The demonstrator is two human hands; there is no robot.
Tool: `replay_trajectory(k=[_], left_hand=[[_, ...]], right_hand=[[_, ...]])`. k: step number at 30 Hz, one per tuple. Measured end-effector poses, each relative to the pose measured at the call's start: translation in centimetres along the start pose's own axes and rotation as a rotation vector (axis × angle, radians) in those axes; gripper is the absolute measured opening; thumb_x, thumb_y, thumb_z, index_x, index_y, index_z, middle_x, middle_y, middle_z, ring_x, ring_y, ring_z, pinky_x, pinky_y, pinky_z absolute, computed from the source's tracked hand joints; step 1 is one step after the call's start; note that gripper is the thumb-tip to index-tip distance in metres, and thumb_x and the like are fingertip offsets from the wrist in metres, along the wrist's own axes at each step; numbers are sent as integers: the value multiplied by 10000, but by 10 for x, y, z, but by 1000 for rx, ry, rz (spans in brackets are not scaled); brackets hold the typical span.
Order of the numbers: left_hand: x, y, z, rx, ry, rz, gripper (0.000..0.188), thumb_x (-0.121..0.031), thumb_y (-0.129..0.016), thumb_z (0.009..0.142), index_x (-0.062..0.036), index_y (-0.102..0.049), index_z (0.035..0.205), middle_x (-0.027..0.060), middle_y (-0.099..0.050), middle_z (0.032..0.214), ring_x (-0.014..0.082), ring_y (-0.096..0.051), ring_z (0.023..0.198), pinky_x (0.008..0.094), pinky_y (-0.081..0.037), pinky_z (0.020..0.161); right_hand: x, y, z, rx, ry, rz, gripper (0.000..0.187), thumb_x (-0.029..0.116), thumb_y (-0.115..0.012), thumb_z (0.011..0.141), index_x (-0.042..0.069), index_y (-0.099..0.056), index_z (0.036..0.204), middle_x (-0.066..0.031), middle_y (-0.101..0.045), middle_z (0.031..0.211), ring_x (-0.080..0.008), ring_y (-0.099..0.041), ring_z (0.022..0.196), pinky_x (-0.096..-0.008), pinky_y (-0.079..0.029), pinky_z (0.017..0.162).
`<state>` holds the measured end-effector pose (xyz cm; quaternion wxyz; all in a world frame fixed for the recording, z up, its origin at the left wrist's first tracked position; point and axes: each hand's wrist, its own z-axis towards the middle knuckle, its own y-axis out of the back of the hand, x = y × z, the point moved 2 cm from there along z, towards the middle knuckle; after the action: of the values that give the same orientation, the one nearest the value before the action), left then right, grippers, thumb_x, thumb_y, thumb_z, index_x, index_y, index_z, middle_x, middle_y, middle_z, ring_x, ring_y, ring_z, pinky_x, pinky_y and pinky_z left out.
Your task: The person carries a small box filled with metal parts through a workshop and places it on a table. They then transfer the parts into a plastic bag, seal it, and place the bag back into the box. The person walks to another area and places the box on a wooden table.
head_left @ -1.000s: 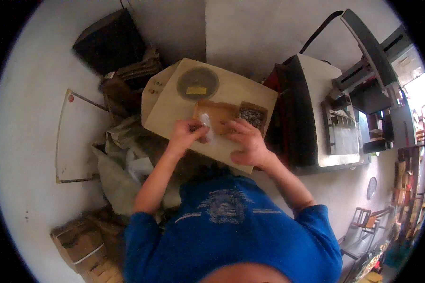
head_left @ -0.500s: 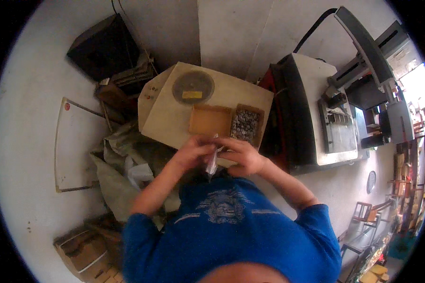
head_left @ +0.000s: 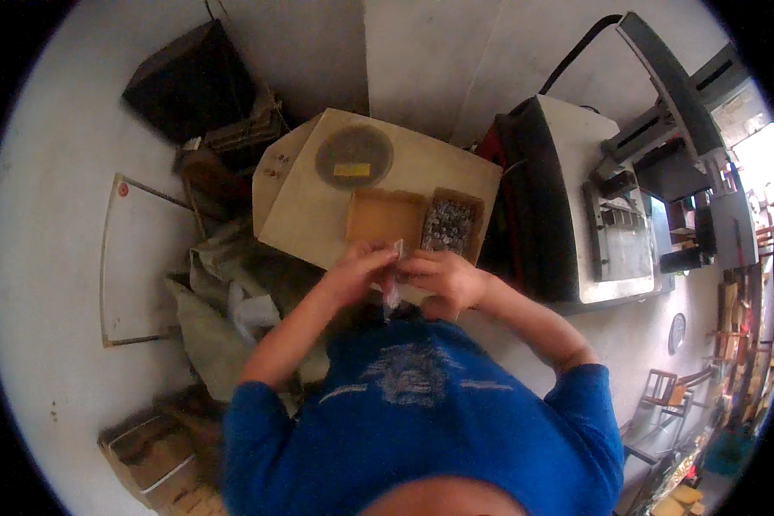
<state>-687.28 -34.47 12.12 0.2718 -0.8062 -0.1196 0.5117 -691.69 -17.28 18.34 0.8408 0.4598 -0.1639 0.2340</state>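
Both hands meet in front of my blue shirt, just over the near edge of the board. A small clear plastic bag (head_left: 392, 295) hangs between them, its upper edge rising above my fingers. My left hand (head_left: 361, 270) pinches the bag from the left, fingers closed. From the other side my right hand (head_left: 445, 279) grips it near the top with curled fingers. Whatever the bag holds is too blurred to make out. Just beyond my right hand stands an open cardboard box of small grey metal parts (head_left: 449, 225), beside a shallow cardboard box lid (head_left: 385, 218).
A round dark disc with a yellow label (head_left: 354, 157) lies on the pale board (head_left: 296, 215). To the right stands a large machine (head_left: 567, 198) with a raised arm. Crumpled greenish cloth (head_left: 211, 318) is at the left, with a cardboard carton (head_left: 150, 451) below it.
My right fingers have curled in closer around the bag's top, where they were stretched out before. More of the bag's upper edge now shows between my hands.
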Motion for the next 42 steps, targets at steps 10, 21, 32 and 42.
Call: replay_trajectory(k=[10, 21, 32, 42], left_hand=[[-45, -2, 7, -82, -113, 867, 163, -136, -612, 773, 20, -567, 784, 73, -594, 668, 144, -569, 571, 291, -474, 522], [-66, -25, 0, -122, -578, 1368, 282, -206, -658, 735, -29, -576, 938, 118, -606, 764, 235, -602, 674, 316, -474, 615], [-70, 7, 12, 246, -471, 1592, 130, -106, -631, 703, -56, -621, 823, 117, -603, 836, 292, -591, 761, 363, -473, 647], [-76, 25, 29, 260, -321, 1747, 186, -99, -597, 697, -92, -615, 882, 115, -599, 812, 310, -570, 786, 417, -451, 660]], right_hand=[[-19, 9, 7, 287, -118, -165, 348, 113, -620, 500, -51, -580, 804, -163, -517, 936, -315, -515, 821, -386, -483, 672], [-44, 6, 6, -18, -294, -90, 249, 97, -611, 519, 0, -557, 742, -159, -523, 856, -339, -550, 730, -399, -475, 635], [-40, 13, 17, 210, -612, -67, 275, 158, -607, 551, 43, -590, 800, -158, -590, 719, -321, -592, 724, -407, -471, 613], [-49, 1, 31, 659, -633, -408, 283, 213, -596, 535, 81, -610, 785, -154, -602, 757, -325, -594, 754, -412, -474, 643]])
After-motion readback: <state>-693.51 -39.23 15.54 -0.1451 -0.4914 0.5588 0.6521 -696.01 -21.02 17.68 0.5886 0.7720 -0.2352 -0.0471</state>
